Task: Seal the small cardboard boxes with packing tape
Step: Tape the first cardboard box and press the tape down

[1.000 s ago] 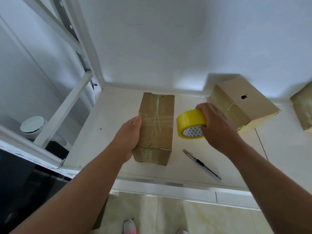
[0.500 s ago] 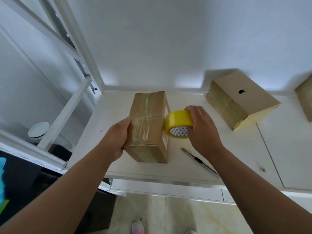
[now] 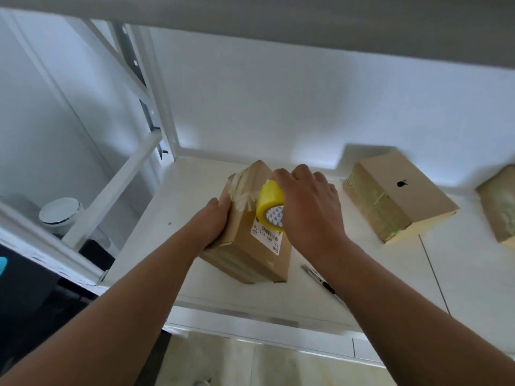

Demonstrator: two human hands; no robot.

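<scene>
We observe a small cardboard box (image 3: 250, 246) at the middle of the white shelf (image 3: 172, 213), tilted, with a white printed label (image 3: 266, 236) on its upward face. The left hand (image 3: 213, 222) grips the box's left side, fingers curled over the edge. The right hand (image 3: 309, 213) is closed around a yellow tape roll (image 3: 269, 203), which sits against the box just above the label. Clear tape runs from the roll across the box towards the left hand. A utility knife (image 3: 326, 286) lies on the shelf near the right wrist. A second taped box (image 3: 398, 201) bearing a black logo sits well to the right, and a third box (image 3: 500, 207) is cut off by the frame edge.
</scene>
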